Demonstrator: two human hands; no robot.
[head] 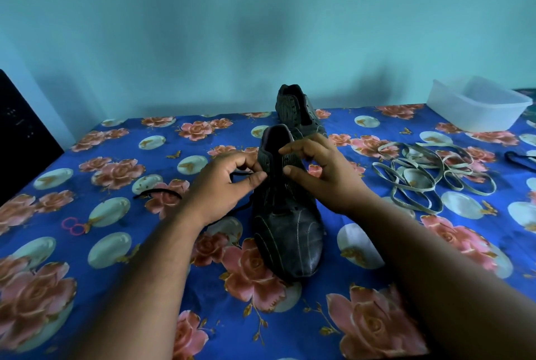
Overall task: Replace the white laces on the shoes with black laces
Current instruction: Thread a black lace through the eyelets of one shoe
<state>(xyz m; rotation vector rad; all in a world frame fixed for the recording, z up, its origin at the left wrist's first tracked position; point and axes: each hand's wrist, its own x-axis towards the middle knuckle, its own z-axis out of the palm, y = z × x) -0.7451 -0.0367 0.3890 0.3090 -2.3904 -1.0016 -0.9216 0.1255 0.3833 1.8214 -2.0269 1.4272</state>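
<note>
the near shoe (285, 223) is lying toe-toward-the-camera on the desk (377, 316), which is covered in a blue flowered cloth, and it is looking like a soft, scuffed dark leather shoe, light enough to shift if it is tugged, so it is probably needing one hand to be steadying it while the other is pulling. the left hand (229, 185) is pinching the black lace (158, 192) between thumb and forefinger at the left row of eyelets, its grip closed on that thin cord, whose slack is trailing off to the left across the cloth. the right hand (316, 174) is curling thumb and fingers around the right edge of the shoe's opening, seemingly bracing the eyelet flap; whether it is also holding a lace end is not clear. the lace is limp and narrow and is likely best taken right at its stiff tip for threading, since the rest is flopping. farther right, the white laces (429, 174) are lying in a loose tangled heap, flat and floppy, well apart from the shoe. beyond the hands, the far shoe (298, 110) is standing unlaced, and a clear plastic tub (475, 107) is sitting at the far right corner.
</note>
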